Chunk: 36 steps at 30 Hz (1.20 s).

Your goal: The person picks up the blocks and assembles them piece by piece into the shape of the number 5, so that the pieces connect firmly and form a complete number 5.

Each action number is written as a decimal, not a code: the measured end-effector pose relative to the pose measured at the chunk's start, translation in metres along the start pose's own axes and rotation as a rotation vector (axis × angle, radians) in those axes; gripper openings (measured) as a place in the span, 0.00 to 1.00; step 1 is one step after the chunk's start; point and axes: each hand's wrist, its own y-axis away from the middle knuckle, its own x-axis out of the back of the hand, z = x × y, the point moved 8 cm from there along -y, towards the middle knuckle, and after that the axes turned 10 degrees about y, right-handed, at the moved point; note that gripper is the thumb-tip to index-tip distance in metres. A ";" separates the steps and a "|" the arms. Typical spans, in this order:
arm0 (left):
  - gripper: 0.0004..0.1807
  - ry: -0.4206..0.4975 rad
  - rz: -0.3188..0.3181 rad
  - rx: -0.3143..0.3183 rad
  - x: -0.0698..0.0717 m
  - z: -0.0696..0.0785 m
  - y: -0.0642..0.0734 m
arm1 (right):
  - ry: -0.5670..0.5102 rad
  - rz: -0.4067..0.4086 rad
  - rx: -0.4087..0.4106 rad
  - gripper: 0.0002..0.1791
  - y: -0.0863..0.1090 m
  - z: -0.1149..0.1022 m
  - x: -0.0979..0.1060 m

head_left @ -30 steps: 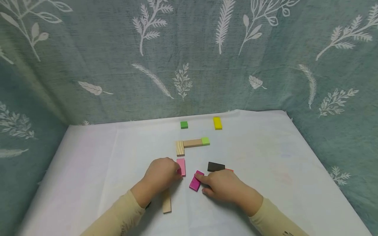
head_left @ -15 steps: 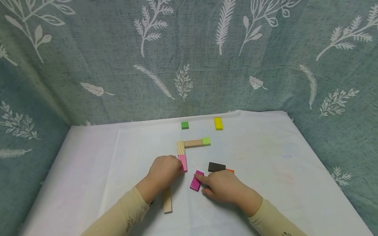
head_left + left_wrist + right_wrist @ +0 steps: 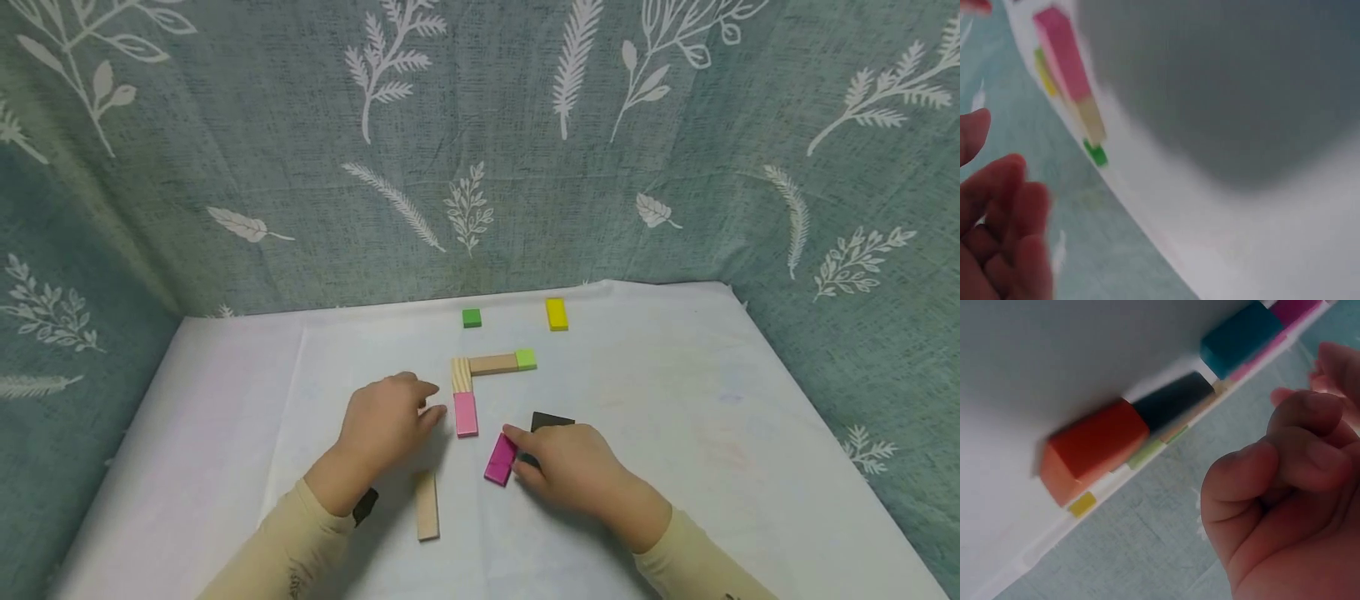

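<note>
Found a loose left hand (image 3: 386,421) near a flat rectangular pink block (image 3: 466,414), a right hand (image 3: 573,467) at a flat rectangular magenta block (image 3: 499,460)

Saw at left, beside a beige sleeve (image 3: 277,546), the left hand spread wide, thumb and fingers apart, holding nothing, just beside the pink block; noted a small dark object (image 3: 366,506) under that wrist; found, nearer the person, a long strip of pale bare wood (image 3: 427,506) on the white cloth (image 3: 660,367); saw a short pale wooden block with striped grain (image 3: 462,375) touching the pink block's far end; noted, beyond these, a small dark-green block (image 3: 472,318) near the cloth's far edge; found a tan wooden bar (image 3: 493,364) lying crosswise, left end against the striped block, right end touching a small lime-green block (image 3: 526,359); saw the magenta block lying slanted, right of the pink one and a little nearer the person; noted the right hand beside it, index fingertip at its far end, thumb near its right side; could not tell a pinch from a light touch; glimpsed in the right wrist view a dark teal block (image 3: 1241,339) next to the magenta one; saw a black rectangular block (image 3: 551,419) partly covered by the right hand, with an orange block (image 3: 1094,444) at its end; noted, farther off, a yellow rectangular block (image 3: 557,315) near the far edge.
</note>
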 end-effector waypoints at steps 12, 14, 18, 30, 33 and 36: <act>0.42 0.193 -0.332 -0.009 -0.021 -0.035 -0.029 | 0.001 0.019 -0.146 0.24 0.004 0.004 0.014; 0.43 0.204 -0.322 -0.028 -0.029 -0.033 -0.031 | 0.010 0.014 -0.162 0.26 0.004 0.010 0.013; 0.42 0.168 -0.320 -0.074 -0.041 -0.028 -0.035 | 0.018 -0.010 -0.110 0.30 -0.001 0.015 0.009; 0.36 0.115 -0.347 -0.072 -0.046 -0.030 -0.032 | -0.060 -0.040 0.024 0.28 -0.019 0.002 0.004; 0.37 0.132 -0.344 -0.062 -0.045 -0.030 -0.031 | -0.029 0.060 -0.019 0.24 -0.017 -0.008 0.013; 0.38 0.147 -0.325 -0.067 -0.042 -0.030 -0.032 | 0.029 0.117 -0.004 0.22 -0.017 -0.041 0.015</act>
